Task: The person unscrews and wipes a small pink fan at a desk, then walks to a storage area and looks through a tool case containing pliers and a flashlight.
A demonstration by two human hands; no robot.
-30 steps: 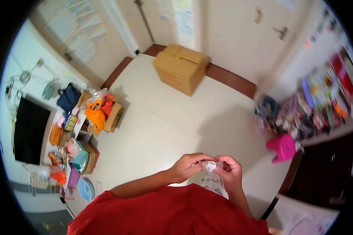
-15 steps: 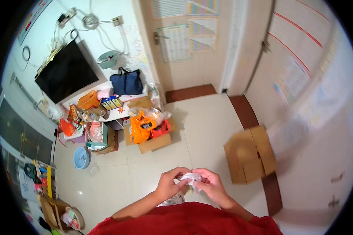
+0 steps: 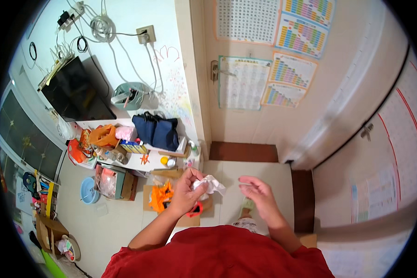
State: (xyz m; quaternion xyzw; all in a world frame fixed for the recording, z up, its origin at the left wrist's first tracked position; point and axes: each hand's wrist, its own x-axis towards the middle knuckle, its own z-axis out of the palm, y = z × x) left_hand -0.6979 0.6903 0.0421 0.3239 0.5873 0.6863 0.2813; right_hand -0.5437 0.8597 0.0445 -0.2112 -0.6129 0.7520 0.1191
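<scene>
My left hand (image 3: 184, 194) is closed on a crumpled white wad, perhaps tissue or thin plastic (image 3: 211, 184), whose loose end sticks out to the right past the fingers. To the right, my right hand (image 3: 258, 192) is held apart from it with its fingers extended and nothing in them. Below the left hand on the floor stands an open cardboard box (image 3: 186, 221) holding an orange plastic bag (image 3: 160, 196) and a red thing; my left hand and forearm hide part of it.
Ahead stands a closed door (image 3: 245, 125) with charts. At the left, a white cabinet (image 3: 136, 161) bears a dark blue bag (image 3: 156, 133) and clutter; a black screen (image 3: 76, 92) hangs above. A blue basin (image 3: 89, 190) and an open box (image 3: 119, 185) stand on the floor.
My right hand has let go of the white wad and moved away to the right; the left hand keeps it. My view has shifted toward the door and cabinet.
</scene>
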